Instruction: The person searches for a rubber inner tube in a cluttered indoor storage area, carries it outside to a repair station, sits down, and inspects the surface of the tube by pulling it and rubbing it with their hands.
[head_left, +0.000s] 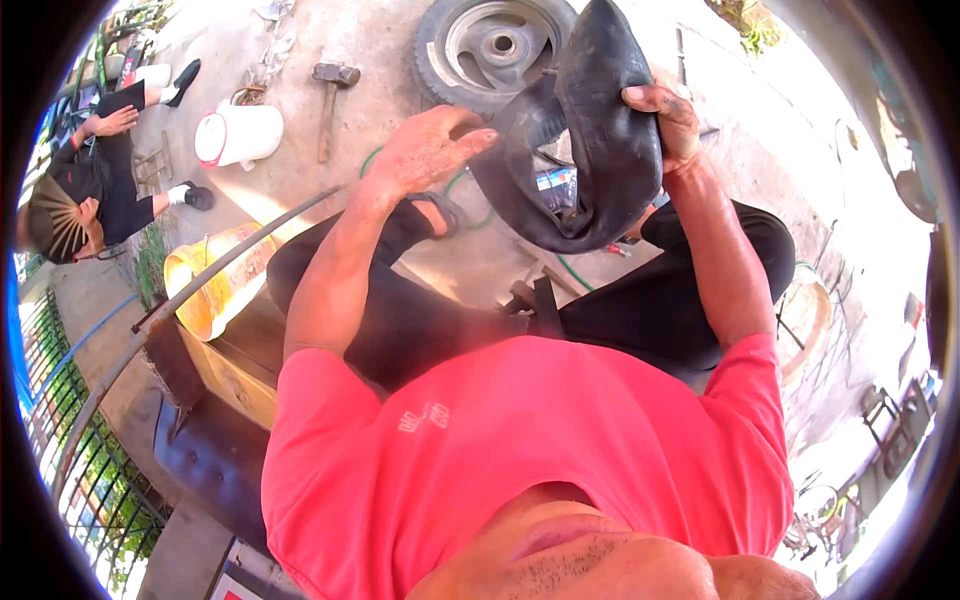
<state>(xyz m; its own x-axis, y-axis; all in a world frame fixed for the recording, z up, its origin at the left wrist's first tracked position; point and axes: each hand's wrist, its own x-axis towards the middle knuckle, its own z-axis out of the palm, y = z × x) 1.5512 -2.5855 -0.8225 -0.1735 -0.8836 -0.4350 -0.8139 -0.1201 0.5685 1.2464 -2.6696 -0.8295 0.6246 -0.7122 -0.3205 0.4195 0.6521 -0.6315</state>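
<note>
A black rubber inner tube [607, 125] is held up in front of me, partly puffed out and bent into a loop. My right hand [668, 125] grips its right side, thumb on the near face and the other fingers hidden behind. My left hand [428, 150] hovers just left of the tube with thumb and fingers apart, holding nothing. Beyond the tube, a wheel with a tyre [432, 55] lies flat on the concrete, its right part covered by the tube. Through the loop, a small blue-and-white item [556, 180] shows on the ground.
A hammer [328, 110] lies left of the wheel, near a white bucket [240, 135]. A yellow bucket [215, 285] lies tipped beside my left leg, by a long curved bar [210, 270]. Another person [100, 180] with a fan sits far left. A green hose [572, 272] crosses the ground.
</note>
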